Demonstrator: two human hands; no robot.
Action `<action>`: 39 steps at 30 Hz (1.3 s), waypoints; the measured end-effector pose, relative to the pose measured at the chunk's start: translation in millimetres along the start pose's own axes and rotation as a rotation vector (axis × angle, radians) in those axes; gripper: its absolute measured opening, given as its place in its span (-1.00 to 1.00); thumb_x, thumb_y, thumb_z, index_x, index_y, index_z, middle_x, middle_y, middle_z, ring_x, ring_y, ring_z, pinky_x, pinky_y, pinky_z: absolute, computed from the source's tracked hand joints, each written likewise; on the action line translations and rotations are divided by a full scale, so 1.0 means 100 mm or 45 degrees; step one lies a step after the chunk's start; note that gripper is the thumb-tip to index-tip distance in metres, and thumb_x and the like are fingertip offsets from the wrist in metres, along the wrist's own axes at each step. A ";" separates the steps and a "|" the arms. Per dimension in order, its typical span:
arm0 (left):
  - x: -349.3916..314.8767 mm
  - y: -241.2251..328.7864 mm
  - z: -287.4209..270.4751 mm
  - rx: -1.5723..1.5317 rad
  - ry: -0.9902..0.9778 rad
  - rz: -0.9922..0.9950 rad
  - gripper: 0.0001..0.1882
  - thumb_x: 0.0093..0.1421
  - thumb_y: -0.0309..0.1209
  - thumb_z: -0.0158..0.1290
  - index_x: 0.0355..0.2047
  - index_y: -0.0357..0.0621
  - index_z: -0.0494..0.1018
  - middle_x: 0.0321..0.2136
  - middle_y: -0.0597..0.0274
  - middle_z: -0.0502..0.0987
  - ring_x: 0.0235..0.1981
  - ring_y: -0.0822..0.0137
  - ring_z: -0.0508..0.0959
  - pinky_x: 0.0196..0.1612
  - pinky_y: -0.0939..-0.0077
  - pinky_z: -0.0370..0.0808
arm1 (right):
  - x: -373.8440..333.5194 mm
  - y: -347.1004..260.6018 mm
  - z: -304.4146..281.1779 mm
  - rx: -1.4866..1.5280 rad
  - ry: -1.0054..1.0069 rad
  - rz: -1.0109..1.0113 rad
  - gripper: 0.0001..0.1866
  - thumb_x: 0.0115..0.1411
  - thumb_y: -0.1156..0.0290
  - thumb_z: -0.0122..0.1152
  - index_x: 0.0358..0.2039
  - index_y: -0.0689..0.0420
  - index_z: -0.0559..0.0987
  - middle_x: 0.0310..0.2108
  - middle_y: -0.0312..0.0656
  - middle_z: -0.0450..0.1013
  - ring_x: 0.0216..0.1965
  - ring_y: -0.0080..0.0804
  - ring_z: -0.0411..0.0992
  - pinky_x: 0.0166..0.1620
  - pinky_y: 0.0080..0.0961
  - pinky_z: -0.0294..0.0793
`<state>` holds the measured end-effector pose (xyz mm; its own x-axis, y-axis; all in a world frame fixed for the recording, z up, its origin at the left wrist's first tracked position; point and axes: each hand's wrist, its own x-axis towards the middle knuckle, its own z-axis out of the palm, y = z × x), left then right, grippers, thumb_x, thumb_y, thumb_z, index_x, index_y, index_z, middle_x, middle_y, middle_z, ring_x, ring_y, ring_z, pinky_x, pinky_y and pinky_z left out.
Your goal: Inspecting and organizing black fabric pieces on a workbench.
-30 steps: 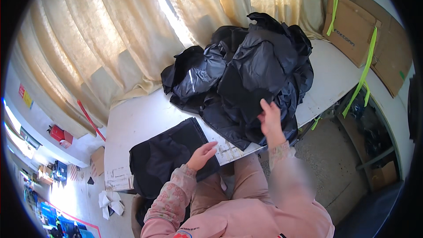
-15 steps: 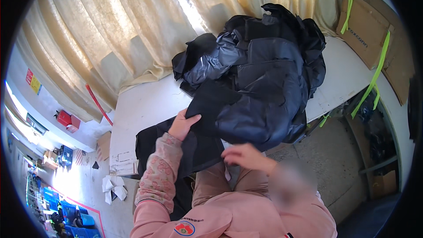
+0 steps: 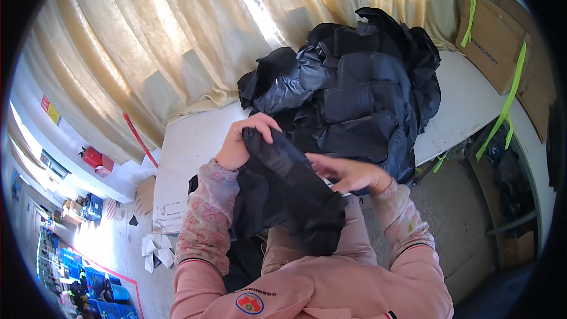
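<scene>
From here I see the person in pink bent over the white table [image 3: 183, 153], a black cloth [image 3: 298, 192] drawn up between their hands. The left hand [image 3: 241, 139] is closed on the cloth's upper end, fingers curled over the edge. The right hand [image 3: 354, 175] is at the cloth's right side, its thumb and fingers parted; I can't tell whether the fingertips touch it. The cloth hangs at a slant, its lower end over the person's lap, with more black fabric [image 3: 251, 210] under it at the table's near edge. Just beyond the hands sits a big crumpled black pile [image 3: 366, 97], shiny in places. Behind it hang cream curtains [image 3: 147, 41]; to the right, cardboard [image 3: 491, 47] leans with bright green straps [image 3: 504, 112] hanging down.
</scene>
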<state>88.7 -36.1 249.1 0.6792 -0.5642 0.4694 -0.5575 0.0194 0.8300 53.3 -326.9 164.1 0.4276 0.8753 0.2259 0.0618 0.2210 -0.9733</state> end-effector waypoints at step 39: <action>-1.03 -0.37 0.59 -0.629 -0.016 -0.756 -0.39 0.16 -0.26 0.31 0.15 -0.27 0.39 0.04 0.25 0.53 0.04 0.32 0.52 0.15 0.36 0.44 | -0.34 -0.60 0.26 -0.720 1.188 -0.503 -0.56 -0.03 0.76 0.18 -0.08 0.23 0.48 -0.18 -0.15 0.49 -0.11 -0.44 0.51 -0.01 -0.56 0.45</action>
<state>11.2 -27.1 152.1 0.7906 -0.6044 -0.0976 0.1786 0.0752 0.9810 11.4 -358.5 216.1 0.7731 0.0786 0.6293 0.6325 -0.0217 -0.7743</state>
